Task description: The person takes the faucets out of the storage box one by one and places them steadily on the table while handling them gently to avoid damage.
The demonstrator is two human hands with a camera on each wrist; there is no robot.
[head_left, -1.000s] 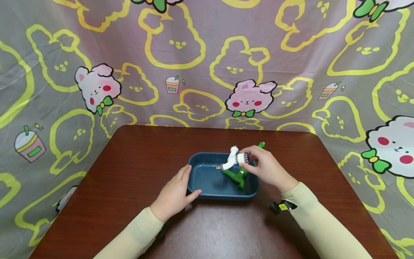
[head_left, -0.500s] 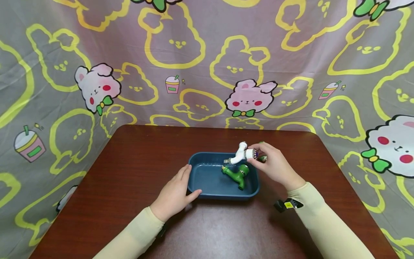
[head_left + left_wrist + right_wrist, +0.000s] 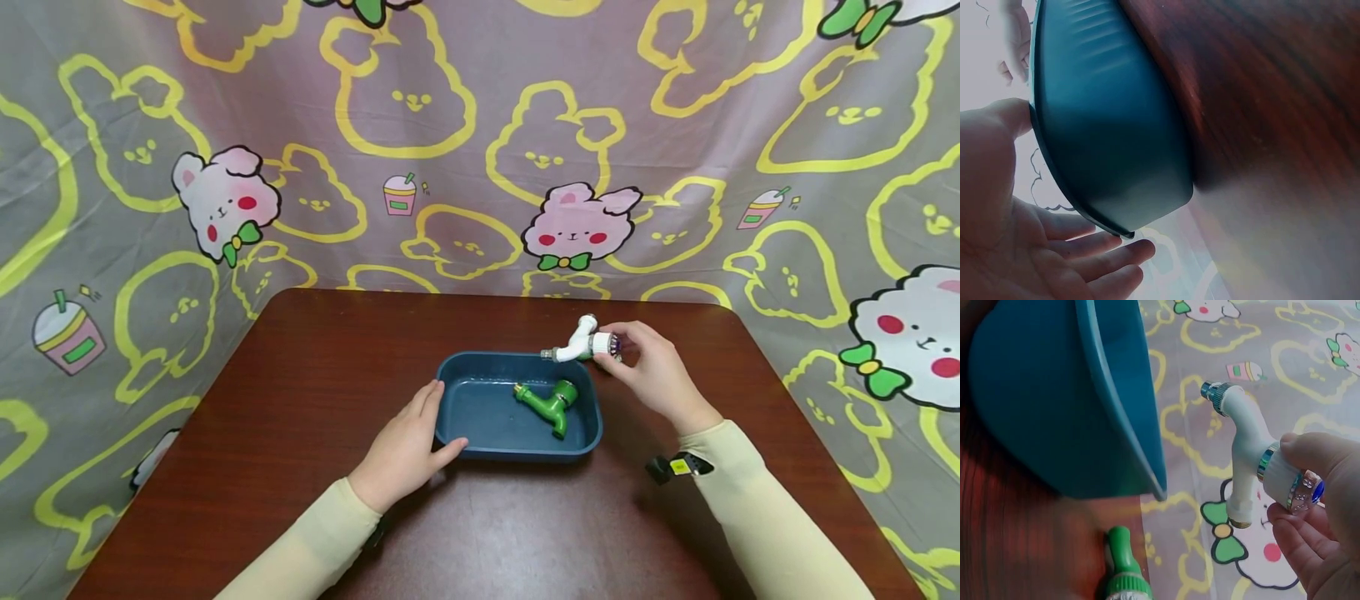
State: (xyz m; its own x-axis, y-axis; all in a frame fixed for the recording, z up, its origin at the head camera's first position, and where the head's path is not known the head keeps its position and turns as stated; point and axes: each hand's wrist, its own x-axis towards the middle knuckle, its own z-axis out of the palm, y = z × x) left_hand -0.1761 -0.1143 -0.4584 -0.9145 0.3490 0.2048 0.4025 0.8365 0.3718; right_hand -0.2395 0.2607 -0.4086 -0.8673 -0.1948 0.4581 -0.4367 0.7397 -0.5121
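One white plastic tap [image 3: 579,342] is in the grip of the right hand [image 3: 656,371], thumb and fingertips pinching its ribbed knob [image 3: 1282,482]. The body of the tap sticks out beyond the fingertips, so all the holding is at the knob end. Its chrome nozzle [image 3: 1213,395] points away from the palm, toward the person's left, and its brass-coloured threaded end [image 3: 1239,523] sits apart from the fingers. In the right wrist view the tap hangs in the air, with a gap between it and the rim of the blue plastic basin [image 3: 480,417]; from the head, the nozzle lines up with the basin's far right corner.

The left hand [image 3: 401,454] is at the opposite end of the basin, fingers extended and spread apart along the rim, thumb touching the near left corner. A green tap [image 3: 551,408] lies inside, toward the right wall, leaving the basin's left floor in view. A second green tap [image 3: 1124,550], partly cut off, rests on the wood just outside the basin.

Wooden tabletop [image 3: 337,350] stretches well past the basin on both sides; its far edge runs near the patterned cloth [image 3: 450,75].
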